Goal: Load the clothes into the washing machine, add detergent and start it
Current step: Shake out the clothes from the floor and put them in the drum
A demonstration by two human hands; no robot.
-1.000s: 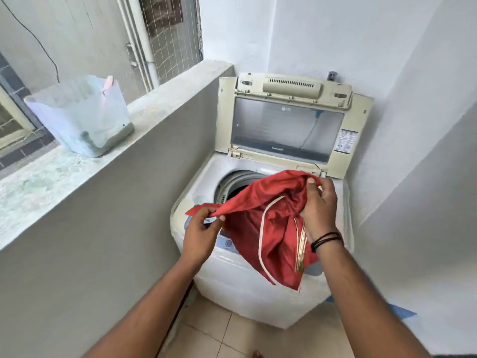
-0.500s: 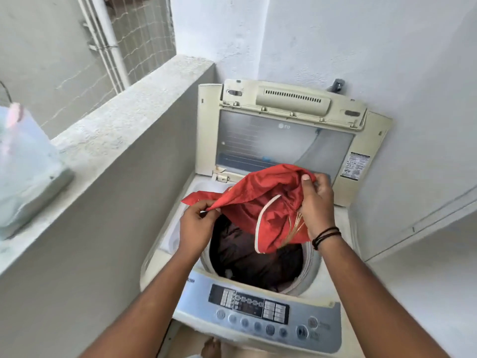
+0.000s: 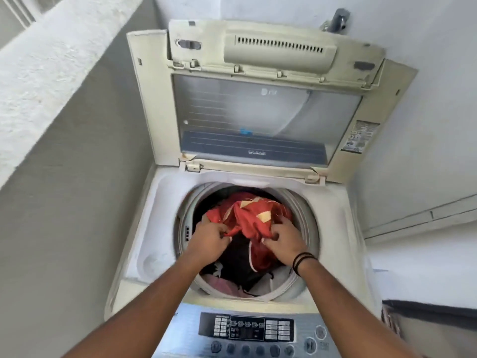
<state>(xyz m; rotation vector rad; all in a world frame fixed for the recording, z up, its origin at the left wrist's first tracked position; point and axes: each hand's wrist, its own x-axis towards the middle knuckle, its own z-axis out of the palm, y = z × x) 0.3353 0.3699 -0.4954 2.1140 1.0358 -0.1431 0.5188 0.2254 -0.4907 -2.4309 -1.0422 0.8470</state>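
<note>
Gripping a red garment (image 3: 254, 223) between clenched fingers, both hands, left hand (image 3: 210, 241) and right hand (image 3: 285, 241), reach inside the washing machine (image 3: 154, 228) drum

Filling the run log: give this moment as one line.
step: loading | left hand and right hand: gripping crumpled red cloth garment | place: inside round drum | cream hinged lid: up | detergent: none seen

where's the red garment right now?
Head view, centre: the red garment is down inside the washer drum, on top of darker clothes, gripped by the left hand and right hand.
</note>
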